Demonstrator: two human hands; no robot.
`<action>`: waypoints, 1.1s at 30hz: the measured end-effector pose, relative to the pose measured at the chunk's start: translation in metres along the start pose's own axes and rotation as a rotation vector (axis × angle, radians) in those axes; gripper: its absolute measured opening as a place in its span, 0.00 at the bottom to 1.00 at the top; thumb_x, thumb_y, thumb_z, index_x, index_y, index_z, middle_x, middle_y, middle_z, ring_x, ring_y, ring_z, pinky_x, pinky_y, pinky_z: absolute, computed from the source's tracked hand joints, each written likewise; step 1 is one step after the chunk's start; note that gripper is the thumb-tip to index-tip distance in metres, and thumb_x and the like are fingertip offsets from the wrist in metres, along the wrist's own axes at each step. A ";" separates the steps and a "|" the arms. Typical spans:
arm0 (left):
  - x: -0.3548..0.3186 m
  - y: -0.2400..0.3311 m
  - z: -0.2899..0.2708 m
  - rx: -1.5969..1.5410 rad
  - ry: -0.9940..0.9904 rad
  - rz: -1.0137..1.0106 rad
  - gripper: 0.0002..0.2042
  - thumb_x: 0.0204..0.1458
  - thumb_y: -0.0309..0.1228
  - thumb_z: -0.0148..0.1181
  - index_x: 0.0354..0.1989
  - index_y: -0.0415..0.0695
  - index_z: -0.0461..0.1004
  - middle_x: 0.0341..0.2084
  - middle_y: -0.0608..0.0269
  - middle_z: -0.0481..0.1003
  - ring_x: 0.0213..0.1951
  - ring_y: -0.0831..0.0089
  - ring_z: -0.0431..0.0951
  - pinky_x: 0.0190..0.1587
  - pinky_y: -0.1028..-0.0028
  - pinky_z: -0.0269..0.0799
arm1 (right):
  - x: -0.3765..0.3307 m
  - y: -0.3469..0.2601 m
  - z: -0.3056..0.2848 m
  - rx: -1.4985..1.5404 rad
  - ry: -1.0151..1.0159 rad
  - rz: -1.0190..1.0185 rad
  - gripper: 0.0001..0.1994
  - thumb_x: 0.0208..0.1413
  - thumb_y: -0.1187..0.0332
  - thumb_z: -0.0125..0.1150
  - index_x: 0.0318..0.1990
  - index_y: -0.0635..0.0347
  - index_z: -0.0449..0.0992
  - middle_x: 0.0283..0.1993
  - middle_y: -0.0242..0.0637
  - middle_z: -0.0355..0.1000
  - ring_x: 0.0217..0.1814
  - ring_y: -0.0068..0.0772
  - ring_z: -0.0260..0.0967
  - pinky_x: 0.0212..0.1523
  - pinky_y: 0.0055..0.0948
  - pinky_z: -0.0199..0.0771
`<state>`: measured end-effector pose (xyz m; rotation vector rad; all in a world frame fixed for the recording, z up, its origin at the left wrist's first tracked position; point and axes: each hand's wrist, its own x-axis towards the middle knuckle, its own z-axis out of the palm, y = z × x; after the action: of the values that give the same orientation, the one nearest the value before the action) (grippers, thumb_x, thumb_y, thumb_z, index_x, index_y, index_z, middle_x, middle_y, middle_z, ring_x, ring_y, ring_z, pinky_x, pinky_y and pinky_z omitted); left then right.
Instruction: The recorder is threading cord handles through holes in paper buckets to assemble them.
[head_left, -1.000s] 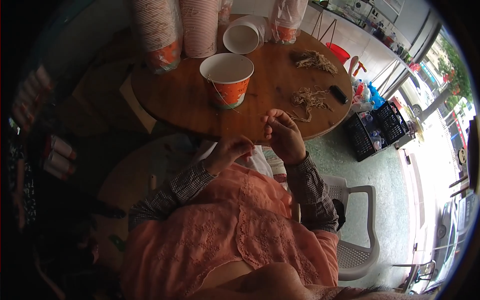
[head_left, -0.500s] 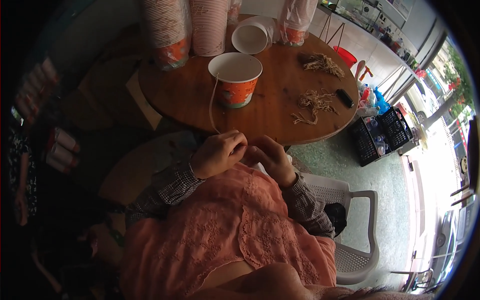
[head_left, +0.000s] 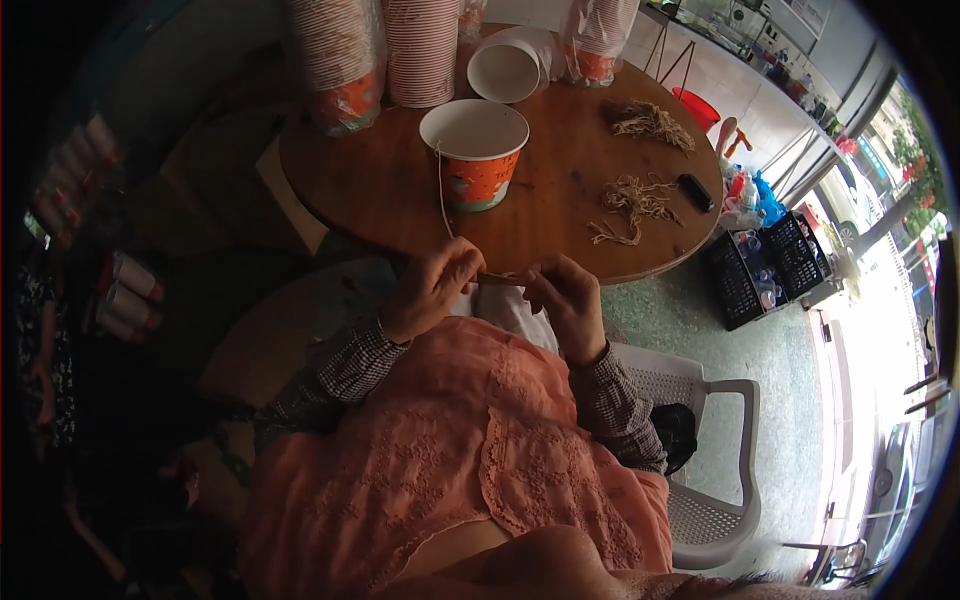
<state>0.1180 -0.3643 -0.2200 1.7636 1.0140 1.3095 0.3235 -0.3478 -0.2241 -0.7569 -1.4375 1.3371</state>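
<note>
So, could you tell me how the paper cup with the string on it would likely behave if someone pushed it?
The paper cup looks empty, so probably light and easy to slide across the table. Tall with a narrower base, it may tip. The string runs toward the left hand, so a tug could drag it.

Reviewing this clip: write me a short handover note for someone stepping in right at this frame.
Left hand: fingers pinched on a thin string.
Right hand: fingers pinched on the same string's near end, close to the left hand, at the table edge.
String runs up to the rim of the orange-and-white paper bucket standing upright on the round wooden table.
Done: string appears attached at the bucket rim.
Left: whether the other end is fastened cannot be told. Loose string bundles lie to the right; stacked buckets at the back.
</note>
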 end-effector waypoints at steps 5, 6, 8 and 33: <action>-0.001 0.000 0.010 0.013 -0.120 -0.153 0.22 0.63 0.46 0.43 0.26 0.39 0.69 0.16 0.64 0.66 0.22 0.79 0.68 0.27 0.77 0.64 | -0.001 0.002 0.002 -0.035 -0.027 -0.015 0.03 0.58 0.72 0.58 0.35 0.63 0.74 0.27 0.26 0.70 0.27 0.13 0.65 0.25 0.15 0.65; -0.001 -0.001 0.011 0.009 -0.158 -0.178 0.20 0.63 0.44 0.45 0.27 0.39 0.69 0.17 0.62 0.67 0.22 0.77 0.70 0.28 0.76 0.65 | -0.001 0.003 0.002 -0.039 -0.038 -0.026 0.03 0.58 0.73 0.58 0.35 0.63 0.74 0.27 0.26 0.70 0.27 0.13 0.65 0.25 0.15 0.66; -0.003 0.006 0.017 0.102 -0.088 -0.112 0.16 0.62 0.38 0.48 0.28 0.38 0.69 0.19 0.63 0.69 0.24 0.78 0.70 0.29 0.77 0.66 | -0.002 0.007 0.001 -0.070 -0.039 -0.027 0.03 0.58 0.73 0.57 0.35 0.63 0.74 0.27 0.27 0.70 0.27 0.13 0.65 0.25 0.15 0.65; 0.085 -0.057 0.073 0.484 0.064 0.563 0.09 0.53 0.26 0.52 0.41 0.38 0.67 0.35 0.50 0.71 0.40 0.52 0.72 0.42 0.61 0.69 | 0.118 -0.064 0.010 0.676 -0.178 -0.040 0.05 0.59 0.70 0.55 0.40 0.61 0.71 0.27 0.33 0.69 0.30 0.26 0.69 0.34 0.24 0.70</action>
<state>0.1935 -0.2694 -0.2520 2.5208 0.9594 1.5466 0.2890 -0.2555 -0.1329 -0.1658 -1.0132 1.7494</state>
